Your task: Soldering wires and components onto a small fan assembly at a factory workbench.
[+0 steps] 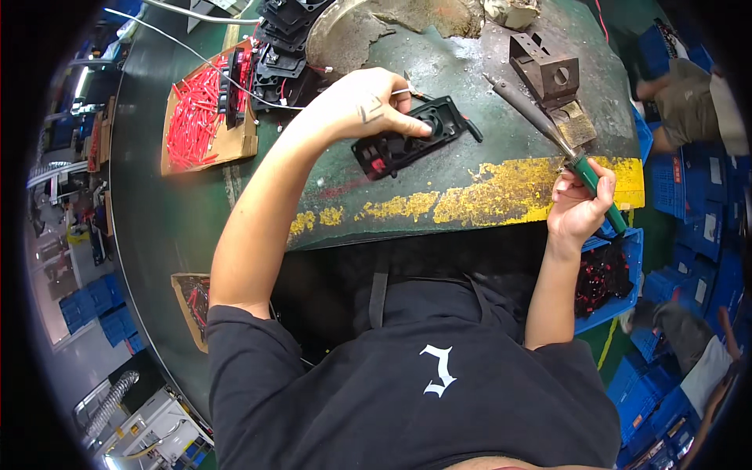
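My left hand grips a black plastic housing, its thumb pressed on the face near a round opening. A red part shows at the housing's left end, and a short black-and-red piece sticks out at its right. A thin white strand, perhaps solder wire, shows by the fingers. My right hand is closed around the green handle of a soldering iron, held up at the table's right side. The iron's tip points up and left, apart from the housing. Behind it stands a rusty metal bracket beside a worn sponge.
Red wires fill a cardboard box at left, near stacked black housings. A crusted, pale round slab lies at the back. A blue crate of dark parts stands at lower right. Other people are at the far right.
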Motion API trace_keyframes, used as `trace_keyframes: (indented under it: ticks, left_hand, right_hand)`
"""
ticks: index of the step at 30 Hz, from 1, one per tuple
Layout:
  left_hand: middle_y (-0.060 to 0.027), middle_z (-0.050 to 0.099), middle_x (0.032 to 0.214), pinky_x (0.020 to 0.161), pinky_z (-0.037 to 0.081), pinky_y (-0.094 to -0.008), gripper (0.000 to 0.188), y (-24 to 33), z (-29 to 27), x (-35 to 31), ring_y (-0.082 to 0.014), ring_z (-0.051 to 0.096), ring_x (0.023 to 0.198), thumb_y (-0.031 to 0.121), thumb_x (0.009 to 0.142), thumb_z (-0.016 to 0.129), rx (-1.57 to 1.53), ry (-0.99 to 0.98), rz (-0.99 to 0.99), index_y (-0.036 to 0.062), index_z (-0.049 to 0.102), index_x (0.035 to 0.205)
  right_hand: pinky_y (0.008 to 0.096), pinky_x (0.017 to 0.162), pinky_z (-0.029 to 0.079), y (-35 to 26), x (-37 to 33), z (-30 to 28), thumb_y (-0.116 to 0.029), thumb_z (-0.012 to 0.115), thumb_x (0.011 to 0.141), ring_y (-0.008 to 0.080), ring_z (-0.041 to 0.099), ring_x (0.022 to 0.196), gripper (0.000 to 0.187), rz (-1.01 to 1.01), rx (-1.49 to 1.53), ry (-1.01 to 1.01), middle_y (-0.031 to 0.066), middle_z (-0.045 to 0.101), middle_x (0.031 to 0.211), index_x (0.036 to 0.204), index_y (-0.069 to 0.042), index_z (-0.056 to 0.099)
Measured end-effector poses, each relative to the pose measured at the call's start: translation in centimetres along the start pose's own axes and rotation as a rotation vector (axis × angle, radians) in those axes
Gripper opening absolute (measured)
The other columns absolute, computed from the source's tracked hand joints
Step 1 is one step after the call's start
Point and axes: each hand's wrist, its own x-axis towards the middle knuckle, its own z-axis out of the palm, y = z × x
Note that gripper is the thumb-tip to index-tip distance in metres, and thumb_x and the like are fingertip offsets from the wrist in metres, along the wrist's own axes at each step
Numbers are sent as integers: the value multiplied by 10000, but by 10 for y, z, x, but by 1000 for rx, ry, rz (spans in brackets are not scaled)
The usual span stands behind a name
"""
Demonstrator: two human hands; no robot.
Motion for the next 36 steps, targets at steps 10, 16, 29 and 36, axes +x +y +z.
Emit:
trace_keyframes:
  ticks: [10,16,29,36]
  left_hand:
    - [-101,684,687,669,520,-309,819,9,9,-41,-268,678,673,420,808,747,-95,610,-122,-122,431,1333]
    - [-151,716,883,733,536,-338,602,-4,23,-49,-271,703,822,404,859,688,123,477,-204,-23,551,1261]
    - [-79,515,978,763,532,-358,501,13,36,-28,-265,611,865,540,647,808,303,438,107,131,704,918]
    - [-68,557,942,766,520,-367,436,15,45,-8,-256,615,873,510,708,777,384,444,277,101,700,837]
  right_hand:
    - [277,451,448,-1,-2,-1,-374,458,974,191,579,532,349,15,30,-12,153,652,739,1060,-59,581]
    - [278,448,447,-1,-1,-3,-375,453,974,190,581,531,353,12,21,-20,154,655,743,1057,-56,580]
    - [288,492,436,1,2,-7,-418,462,998,178,576,598,411,-8,115,-21,134,680,791,1083,-47,618]
    - [283,488,434,0,1,-5,-413,452,1001,177,577,597,409,-3,115,-16,139,678,796,1081,-49,619]
